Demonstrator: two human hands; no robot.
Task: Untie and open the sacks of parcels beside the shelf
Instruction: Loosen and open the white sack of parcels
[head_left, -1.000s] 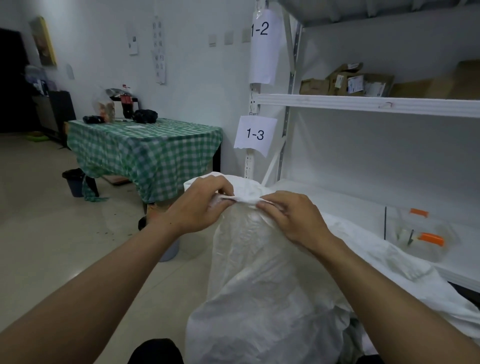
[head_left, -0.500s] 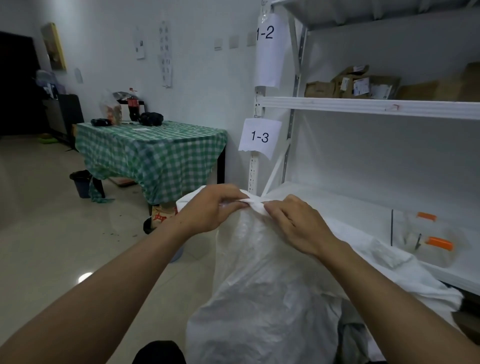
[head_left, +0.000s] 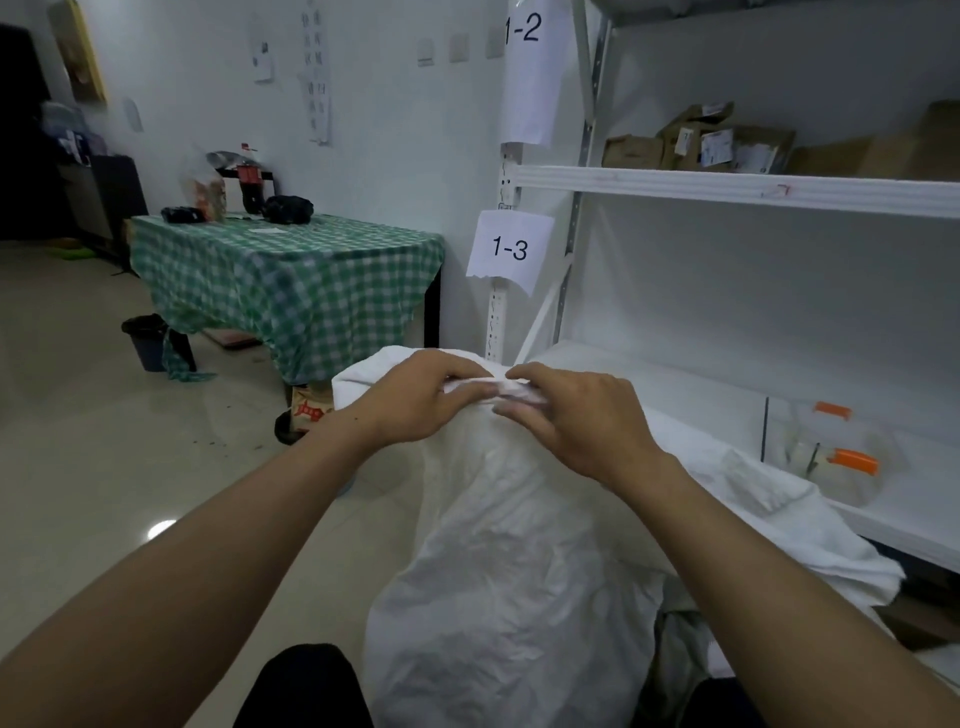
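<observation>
A tall white woven sack (head_left: 519, 561) stands upright between my knees, right in front of the white shelf (head_left: 727, 189). Its gathered neck (head_left: 491, 387) is bunched at the top. My left hand (head_left: 415, 402) pinches the neck from the left with curled fingers. My right hand (head_left: 576, 415) pinches the same bunched fabric from the right, fingertips almost meeting the left ones. A second piece of white sacking (head_left: 779, 499) lies draped over the lower shelf board to the right. What is inside the sack is hidden.
Cardboard parcels (head_left: 717, 140) sit on the upper shelf board. Paper labels 1-2 (head_left: 524, 31) and 1-3 (head_left: 511, 249) hang on the shelf post. A clear box with orange clips (head_left: 826, 452) sits on the lower board. A green-checked table (head_left: 291, 275) stands at left, a dark bin (head_left: 148, 340) beside it.
My two hands have drawn closer together on the sack's neck, the fingertips now nearly touching. The view has shifted slightly; the sack stays upright in place.
</observation>
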